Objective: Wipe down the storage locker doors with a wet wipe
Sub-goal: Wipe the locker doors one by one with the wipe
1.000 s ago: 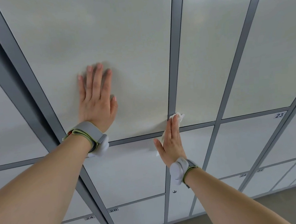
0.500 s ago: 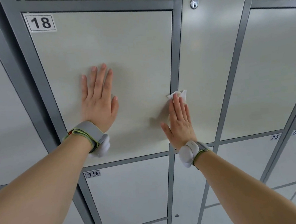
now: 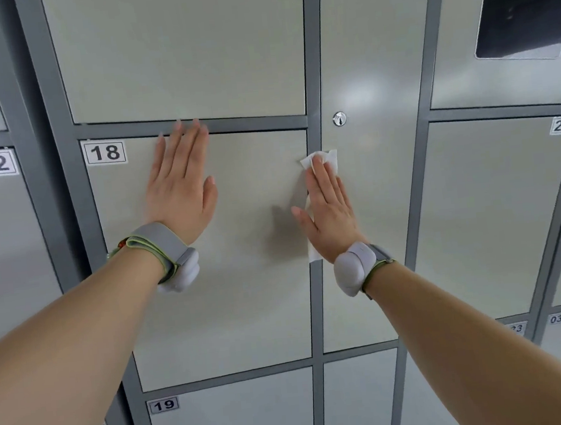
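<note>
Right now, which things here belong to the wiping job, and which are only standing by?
Belong to the job: wet wipe, pressed flat under the right hand; door 18, with the left hand flat on it; narrow door beside it.

Just there: keyhole lock; dark panel, upper right; label 19.

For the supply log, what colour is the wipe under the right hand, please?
The wipe is white; the head view shows it best.

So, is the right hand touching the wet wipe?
Touching. The head view shows the right hand lying flat over the wet wipe, with no gap between them. The wipe's white edges stick out above the hand and along its left side.
</note>
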Tool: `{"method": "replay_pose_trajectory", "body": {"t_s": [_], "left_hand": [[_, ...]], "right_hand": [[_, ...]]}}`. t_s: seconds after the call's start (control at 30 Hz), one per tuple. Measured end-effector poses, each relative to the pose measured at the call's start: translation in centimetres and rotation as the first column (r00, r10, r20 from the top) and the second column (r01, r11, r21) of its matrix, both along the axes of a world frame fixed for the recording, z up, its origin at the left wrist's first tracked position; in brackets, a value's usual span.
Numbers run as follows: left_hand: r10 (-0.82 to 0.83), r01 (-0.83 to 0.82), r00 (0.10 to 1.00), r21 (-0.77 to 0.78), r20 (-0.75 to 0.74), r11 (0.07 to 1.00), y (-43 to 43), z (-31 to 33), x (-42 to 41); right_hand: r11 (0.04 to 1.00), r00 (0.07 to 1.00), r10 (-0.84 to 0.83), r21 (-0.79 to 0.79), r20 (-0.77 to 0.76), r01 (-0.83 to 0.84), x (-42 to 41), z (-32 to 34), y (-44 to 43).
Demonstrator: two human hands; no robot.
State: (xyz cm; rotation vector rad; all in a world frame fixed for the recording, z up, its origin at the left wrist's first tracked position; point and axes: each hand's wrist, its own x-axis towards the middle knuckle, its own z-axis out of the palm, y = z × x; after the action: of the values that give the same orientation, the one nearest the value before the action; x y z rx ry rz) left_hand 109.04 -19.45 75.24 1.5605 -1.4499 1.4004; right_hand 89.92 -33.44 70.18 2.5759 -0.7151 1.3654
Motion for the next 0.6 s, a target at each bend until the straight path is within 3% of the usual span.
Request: {"method": "replay_pose_trajectory", "body": {"t_s": [0.2, 0.6], "left_hand": [[0.019, -0.019, 1.0, -0.036, 0.01, 0.999, -1.1, 6.8, 0.4], [0.076, -0.076, 0.997, -0.119, 0.002, 0.99, -2.7, 15.8, 1.5]], "right_hand": [[0.991, 1.0, -0.007, -0.132, 0.012, 0.008, 0.5, 6.3, -0.9], [0.978, 1.0, -0.012, -0.206, 0.013, 0.015, 1.1, 16.7, -1.4]]}}
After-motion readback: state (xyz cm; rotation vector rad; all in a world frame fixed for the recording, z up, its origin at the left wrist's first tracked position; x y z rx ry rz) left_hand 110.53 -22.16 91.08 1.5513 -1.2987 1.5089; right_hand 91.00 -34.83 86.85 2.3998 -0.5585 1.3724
